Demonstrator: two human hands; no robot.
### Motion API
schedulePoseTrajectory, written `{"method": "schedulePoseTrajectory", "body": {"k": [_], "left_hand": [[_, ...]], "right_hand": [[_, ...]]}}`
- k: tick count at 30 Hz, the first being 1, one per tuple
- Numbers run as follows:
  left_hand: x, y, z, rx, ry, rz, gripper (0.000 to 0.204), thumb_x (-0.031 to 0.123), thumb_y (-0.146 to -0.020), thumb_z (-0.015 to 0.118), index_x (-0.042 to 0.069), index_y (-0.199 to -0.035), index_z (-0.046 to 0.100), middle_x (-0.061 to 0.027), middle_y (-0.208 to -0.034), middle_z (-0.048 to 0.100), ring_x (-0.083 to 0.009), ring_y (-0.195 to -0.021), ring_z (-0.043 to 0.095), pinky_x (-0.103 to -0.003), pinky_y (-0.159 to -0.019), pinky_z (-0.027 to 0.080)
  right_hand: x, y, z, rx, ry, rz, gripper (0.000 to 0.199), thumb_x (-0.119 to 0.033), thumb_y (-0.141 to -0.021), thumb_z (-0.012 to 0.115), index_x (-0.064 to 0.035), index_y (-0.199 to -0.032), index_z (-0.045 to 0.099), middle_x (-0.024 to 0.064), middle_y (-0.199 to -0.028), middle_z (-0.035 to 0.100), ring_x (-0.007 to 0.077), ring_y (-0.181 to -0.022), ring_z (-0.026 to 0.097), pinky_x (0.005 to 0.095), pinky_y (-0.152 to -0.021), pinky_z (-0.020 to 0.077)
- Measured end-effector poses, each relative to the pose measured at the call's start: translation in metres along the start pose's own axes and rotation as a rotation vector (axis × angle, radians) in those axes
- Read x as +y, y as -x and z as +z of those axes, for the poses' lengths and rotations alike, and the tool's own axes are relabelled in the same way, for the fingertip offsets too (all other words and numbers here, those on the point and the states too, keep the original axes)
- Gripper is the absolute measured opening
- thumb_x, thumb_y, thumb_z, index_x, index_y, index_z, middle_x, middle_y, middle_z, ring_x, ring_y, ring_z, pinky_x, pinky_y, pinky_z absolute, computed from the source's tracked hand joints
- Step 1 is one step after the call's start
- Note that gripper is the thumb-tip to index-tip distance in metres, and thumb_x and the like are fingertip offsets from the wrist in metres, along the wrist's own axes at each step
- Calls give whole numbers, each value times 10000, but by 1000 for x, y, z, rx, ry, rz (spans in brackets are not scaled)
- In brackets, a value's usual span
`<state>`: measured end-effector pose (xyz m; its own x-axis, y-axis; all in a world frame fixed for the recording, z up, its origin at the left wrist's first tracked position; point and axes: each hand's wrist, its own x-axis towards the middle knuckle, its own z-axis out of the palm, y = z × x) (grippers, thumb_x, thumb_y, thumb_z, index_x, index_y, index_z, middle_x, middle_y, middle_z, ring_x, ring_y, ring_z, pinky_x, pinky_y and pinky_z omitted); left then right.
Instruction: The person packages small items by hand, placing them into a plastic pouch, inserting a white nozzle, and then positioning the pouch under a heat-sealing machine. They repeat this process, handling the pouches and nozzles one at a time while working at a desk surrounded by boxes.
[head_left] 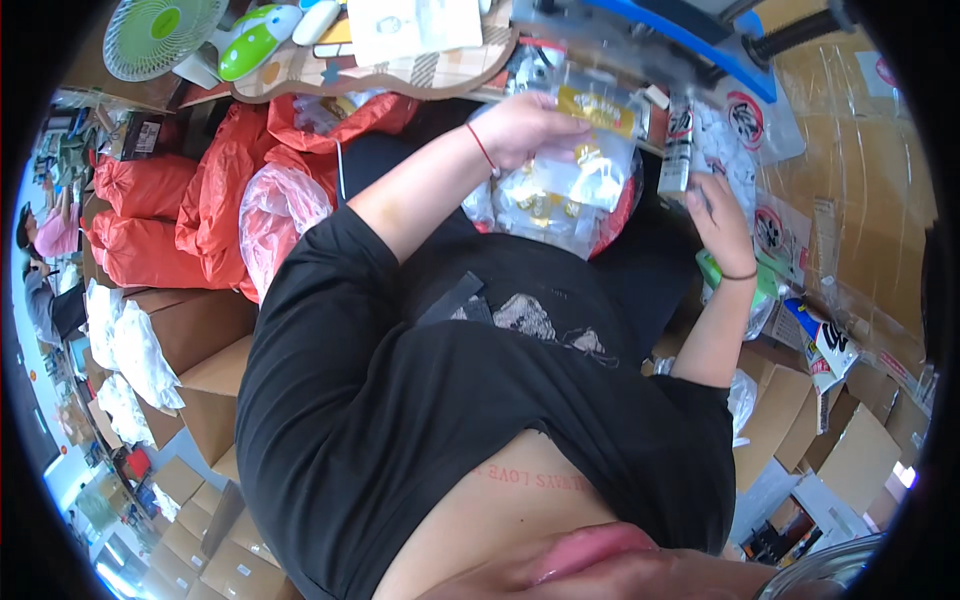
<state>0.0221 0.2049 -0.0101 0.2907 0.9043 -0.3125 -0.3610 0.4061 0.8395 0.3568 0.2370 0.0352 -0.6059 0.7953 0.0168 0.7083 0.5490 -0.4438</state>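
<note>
Red bags (pixel 225 190) stand in a cluster well to the left of the left fingers, with a translucent pinkish bag (pixel 285 215) at their near side; a fan (pixel 165 30) stands beyond them. Left hand (pixel 525 130): the forearm slants up and inward across the body, the wrist is nearly straight, and the fingers point right, closed with little gap upon the left part of a clear packet (pixel 605 150) bearing a yellow band. The packet thus extends rightward from these fingertips, above a heap of clear packets (pixel 545 205) just below them. Right of the packet, between the two hands, a pale cylinder (pixel 676 165) with dark markings has its lower end beside the right fingertips. Right hand (pixel 725 225): the forearm rises steeply, the fingers are part-bent and the thumb is set somewhat apart; whether they grip the cylinder or only rest near it cannot be told. A cardboard panel (pixel 850 150) stands to the right of these fingers. The step in hand is judged to be handling the single packet; the next move would call for a steady left pinch and a settled right grasp.
</note>
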Motion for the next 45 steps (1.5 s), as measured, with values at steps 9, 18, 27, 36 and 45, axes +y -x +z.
{"method": "schedulePoseTrajectory", "body": {"k": [9,18,27,36,45], "left_hand": [[63,20,-99,1156,-1853,926,614,343,-827,741,-11,-1279,524,-233,-1026,657,-414,-1020,626,-459,-901,497],[18,45,-89,536,-1226,647,336,239,-867,707,45,-1137,663,-152,-944,687,-253,-892,654,-337,-819,505],[2,45,-2,158,-771,356,199,192,-883,737,3,-943,719,-12,-780,666,-43,-690,552,-213,-651,469],[-24,37,24,-2,-684,269,223,207,-910,715,-4,-982,711,11,-803,666,-30,-718,558,-206,-677,479],[-44,37,41,-234,-260,36,293,241,-981,615,-21,-1103,668,-38,-920,709,-84,-817,655,-238,-761,536]], "right_hand": [[2,0,-16,189,-126,44,226,-153,-926,606,-6,-1097,597,131,-983,605,259,-957,580,319,-874,444],[18,-16,-5,585,-213,231,272,-115,-883,702,4,-1112,617,87,-1044,639,145,-985,579,289,-852,465],[-45,-28,5,410,-336,4,249,-132,-895,695,-6,-1107,656,57,-1001,656,133,-953,589,265,-831,465],[-66,-24,-5,326,-412,-188,233,-179,-903,688,-13,-1067,676,61,-950,674,140,-901,603,275,-795,471],[-55,-29,-13,112,-324,-212,181,-161,-924,645,18,-940,662,77,-845,639,194,-785,597,293,-738,472]]}}
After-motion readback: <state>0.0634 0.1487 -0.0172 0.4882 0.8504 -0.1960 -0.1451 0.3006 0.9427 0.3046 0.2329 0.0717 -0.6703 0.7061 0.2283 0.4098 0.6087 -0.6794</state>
